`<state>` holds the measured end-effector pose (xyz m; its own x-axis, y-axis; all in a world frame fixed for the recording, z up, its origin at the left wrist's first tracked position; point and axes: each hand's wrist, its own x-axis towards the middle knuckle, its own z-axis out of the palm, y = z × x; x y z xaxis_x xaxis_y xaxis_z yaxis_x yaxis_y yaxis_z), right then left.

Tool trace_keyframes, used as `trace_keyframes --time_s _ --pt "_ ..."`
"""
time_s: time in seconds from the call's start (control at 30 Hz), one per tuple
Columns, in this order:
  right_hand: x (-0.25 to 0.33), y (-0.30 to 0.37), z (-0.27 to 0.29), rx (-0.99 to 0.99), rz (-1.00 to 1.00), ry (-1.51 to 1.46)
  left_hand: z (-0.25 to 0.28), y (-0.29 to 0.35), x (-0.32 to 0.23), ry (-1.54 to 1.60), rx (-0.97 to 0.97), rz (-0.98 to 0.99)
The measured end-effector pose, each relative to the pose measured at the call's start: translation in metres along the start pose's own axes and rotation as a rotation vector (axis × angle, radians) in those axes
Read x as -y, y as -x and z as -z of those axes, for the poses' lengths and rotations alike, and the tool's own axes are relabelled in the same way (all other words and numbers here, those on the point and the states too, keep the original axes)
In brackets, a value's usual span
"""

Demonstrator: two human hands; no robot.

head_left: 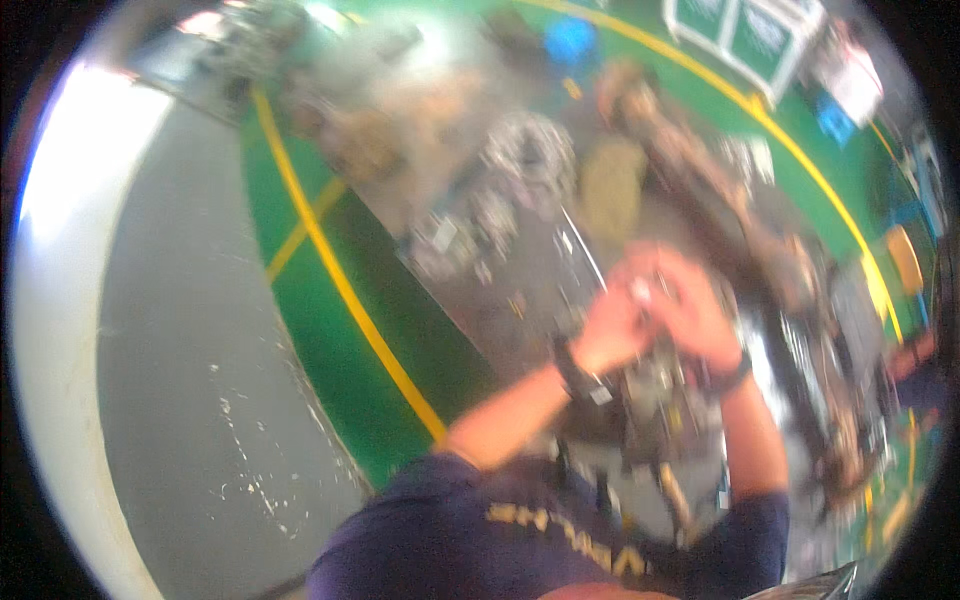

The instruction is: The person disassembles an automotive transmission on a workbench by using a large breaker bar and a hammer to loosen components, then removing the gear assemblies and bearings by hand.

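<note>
My left hand [615, 328] and my right hand [693, 305] meet in front of me, over a cluttered work surface [480, 335]. Their fingers are curled in and come together. A small pale spot shows between the fingertips, too smeared to name. Dark bands circle both wrists. Just beyond my left hand, a thin shiny rod [584, 247] points away. Bunched silvery parts [530, 150] and loose small metal pieces [450, 240] lie farther left. A yellowish-tan flat piece [612, 188] sits past the hands.
A long brownish bar-like assembly [715, 190] runs along the right. Green floor with yellow lines [335, 265] borders the work surface; a grey panel [200, 300] stands left. At the back are a blue object [570, 40] and a white-framed cart [745, 40]. Motion blurs everything.
</note>
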<state>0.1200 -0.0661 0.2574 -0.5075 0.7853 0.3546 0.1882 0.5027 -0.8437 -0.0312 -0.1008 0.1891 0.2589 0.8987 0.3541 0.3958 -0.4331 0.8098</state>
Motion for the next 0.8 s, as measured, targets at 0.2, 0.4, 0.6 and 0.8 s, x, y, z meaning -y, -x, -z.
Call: trace_keyframes --time_s 0.2,0.4,0.6,0.8 --pt "0.02 0.0 -0.014 -0.037 -0.273 -0.518 -0.007 0.087 0.078 -0.106 0.072 0.399" --pt "0.015 0.013 -0.031 -0.345 -0.233 -0.529 -0.028 0.103 0.122 0.155 0.015 0.425" --pt "0.013 0.039 -0.047 -0.278 -0.073 -0.444 0.009 0.131 0.054 0.717 0.164 0.44" --pt "0.007 0.005 -0.052 -0.176 -0.154 -0.352 -0.048 0.153 0.055 0.788 0.057 0.516"
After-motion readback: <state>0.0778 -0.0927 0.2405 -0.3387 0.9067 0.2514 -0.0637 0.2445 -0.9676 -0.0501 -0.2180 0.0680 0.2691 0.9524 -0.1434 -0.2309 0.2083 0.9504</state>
